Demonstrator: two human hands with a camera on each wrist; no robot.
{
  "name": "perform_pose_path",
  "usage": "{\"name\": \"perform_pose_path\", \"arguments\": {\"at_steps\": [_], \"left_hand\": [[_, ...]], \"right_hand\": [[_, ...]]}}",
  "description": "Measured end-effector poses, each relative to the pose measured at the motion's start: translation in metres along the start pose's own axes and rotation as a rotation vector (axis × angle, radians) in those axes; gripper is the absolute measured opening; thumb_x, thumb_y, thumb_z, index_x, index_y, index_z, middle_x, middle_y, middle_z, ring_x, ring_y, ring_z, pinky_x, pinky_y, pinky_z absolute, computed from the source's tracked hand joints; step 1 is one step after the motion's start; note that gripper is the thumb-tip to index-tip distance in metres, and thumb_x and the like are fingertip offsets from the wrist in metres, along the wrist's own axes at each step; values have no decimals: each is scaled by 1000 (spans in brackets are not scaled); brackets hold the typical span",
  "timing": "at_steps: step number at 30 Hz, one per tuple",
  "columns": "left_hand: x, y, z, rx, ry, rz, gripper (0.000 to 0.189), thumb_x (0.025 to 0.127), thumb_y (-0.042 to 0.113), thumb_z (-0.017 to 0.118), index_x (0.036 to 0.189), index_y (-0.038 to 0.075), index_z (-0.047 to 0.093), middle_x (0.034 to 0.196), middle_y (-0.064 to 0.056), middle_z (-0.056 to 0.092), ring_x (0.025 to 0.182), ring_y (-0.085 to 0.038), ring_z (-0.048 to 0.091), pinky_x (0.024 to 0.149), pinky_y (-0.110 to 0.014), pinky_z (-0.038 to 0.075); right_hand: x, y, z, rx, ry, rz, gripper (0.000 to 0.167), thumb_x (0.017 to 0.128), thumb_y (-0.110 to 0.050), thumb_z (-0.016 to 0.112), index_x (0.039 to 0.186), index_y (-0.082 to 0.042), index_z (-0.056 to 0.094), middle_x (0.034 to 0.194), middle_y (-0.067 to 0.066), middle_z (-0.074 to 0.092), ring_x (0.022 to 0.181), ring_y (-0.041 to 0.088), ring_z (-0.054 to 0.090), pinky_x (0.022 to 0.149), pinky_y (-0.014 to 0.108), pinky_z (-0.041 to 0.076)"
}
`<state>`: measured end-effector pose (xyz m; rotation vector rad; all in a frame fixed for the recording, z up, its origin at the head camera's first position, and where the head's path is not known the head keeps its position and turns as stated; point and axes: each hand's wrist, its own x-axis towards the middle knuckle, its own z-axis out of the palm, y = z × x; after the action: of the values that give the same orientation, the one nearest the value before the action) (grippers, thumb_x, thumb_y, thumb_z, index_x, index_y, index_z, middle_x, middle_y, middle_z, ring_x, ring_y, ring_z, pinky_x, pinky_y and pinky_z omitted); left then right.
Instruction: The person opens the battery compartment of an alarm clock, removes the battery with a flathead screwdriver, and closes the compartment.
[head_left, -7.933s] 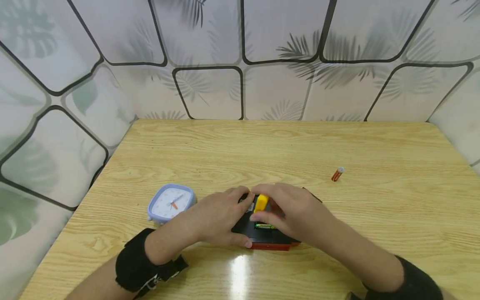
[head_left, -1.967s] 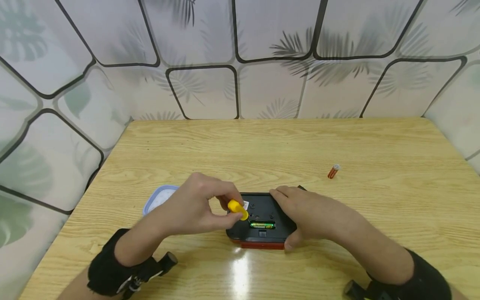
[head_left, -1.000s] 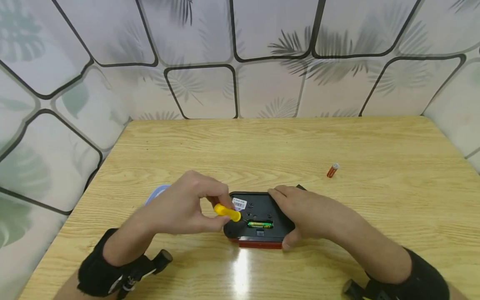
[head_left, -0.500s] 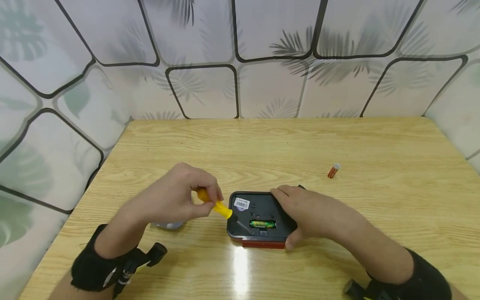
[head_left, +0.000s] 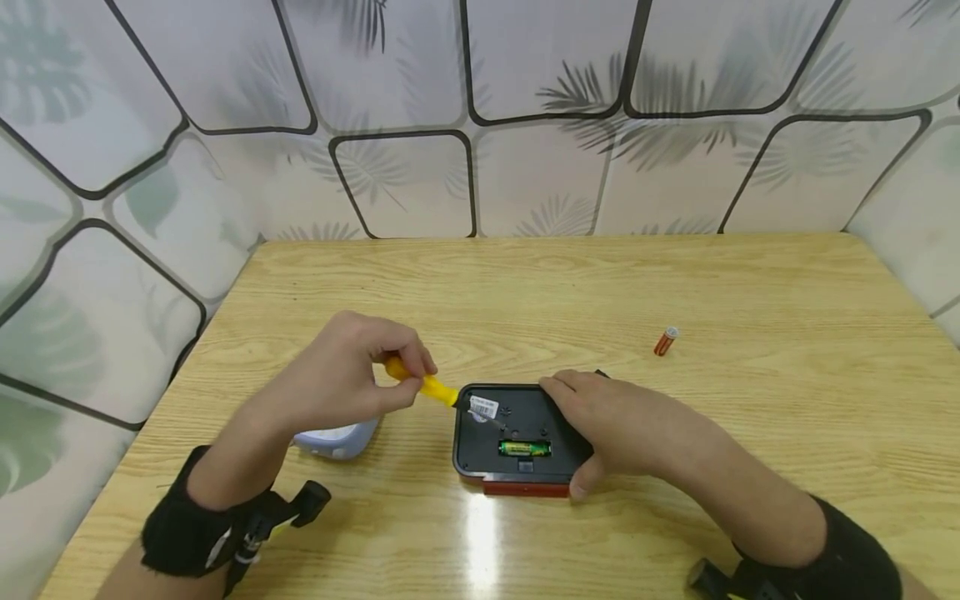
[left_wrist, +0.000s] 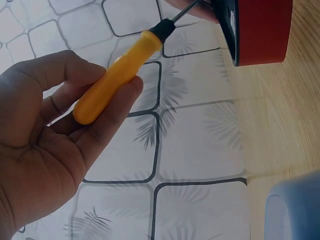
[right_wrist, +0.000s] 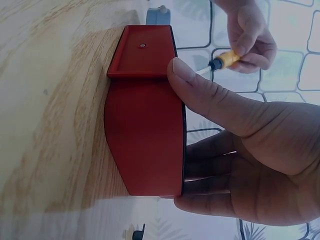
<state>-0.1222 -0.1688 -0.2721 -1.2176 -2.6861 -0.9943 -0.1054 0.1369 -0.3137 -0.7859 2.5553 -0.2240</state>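
Observation:
My left hand (head_left: 348, 371) pinches the yellow handle of a screwdriver (head_left: 438, 390) between thumb and fingers. Its thin shaft slants down to the right over a red-and-black box-shaped device (head_left: 480, 454), with the tip close to small holes above the battery slot. The device lies black face up, and a green battery (head_left: 525, 448) sits in that slot. A white barcode label (head_left: 483, 407) is stuck near its upper left corner. My right hand (head_left: 618, 425) grips the device's right end, thumb along the red side (right_wrist: 145, 130) and fingers at the far edge.
A light-blue alarm clock (head_left: 341, 440) lies partly hidden under my left hand and forearm. At the right, a red battery (head_left: 664, 342) stands apart on the wooden table (head_left: 787, 375). A patterned wall covering (head_left: 547, 167) rises behind the table's far edge.
The screwdriver, first in my right hand, is now in my left; my right hand has gone to the device's right end. Lately the tip moved from below-left of the battery to above it.

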Motion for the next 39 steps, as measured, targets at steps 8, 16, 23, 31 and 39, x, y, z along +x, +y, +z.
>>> {"name": "perform_pose_path", "arguments": {"at_steps": [8, 16, 23, 31, 39], "left_hand": [[3, -2, 7, 27, 101, 26, 26, 81, -9, 76, 76, 16, 70, 93, 1, 82, 82, -13, 77, 71, -25, 62], [7, -5, 19, -67, 196, 121, 23, 78, -13, 77, 76, 9, 72, 91, -5, 83, 82, -17, 78, 70, -25, 64], [11, -6, 33, -160, 251, 216, 22, 77, -15, 78, 78, 7, 74, 90, -9, 82, 80, -19, 79, 70, -19, 63], [12, 0, 40, -213, 285, 246, 20, 77, -13, 79, 80, 7, 74, 91, -11, 82, 84, -21, 80, 71, -20, 64], [12, 0, 39, -366, 277, 265, 22, 78, -19, 77, 83, 3, 75, 94, -18, 80, 86, -25, 79, 73, -26, 66]], "right_hand": [[-5, 1, -4, -180, 310, -169, 93, 82, -68, 79, 147, -5, 61, 142, 11, 66, 131, 29, 64, 108, 49, 56], [-2, -4, -1, -181, 630, -305, 44, 96, -43, 79, 124, -9, 76, 116, 4, 78, 108, 21, 74, 92, 41, 64], [3, -6, 5, -92, 779, -405, 41, 90, -33, 86, 121, -8, 76, 109, 4, 79, 101, 18, 76, 84, 36, 66], [6, -7, 8, 33, 847, -495, 36, 83, -14, 90, 116, -7, 76, 98, 4, 79, 84, 12, 74, 71, 29, 64], [6, -3, 2, 245, 994, -626, 22, 99, -28, 77, 105, -7, 82, 87, 2, 81, 69, 7, 69, 61, 17, 57]]}}
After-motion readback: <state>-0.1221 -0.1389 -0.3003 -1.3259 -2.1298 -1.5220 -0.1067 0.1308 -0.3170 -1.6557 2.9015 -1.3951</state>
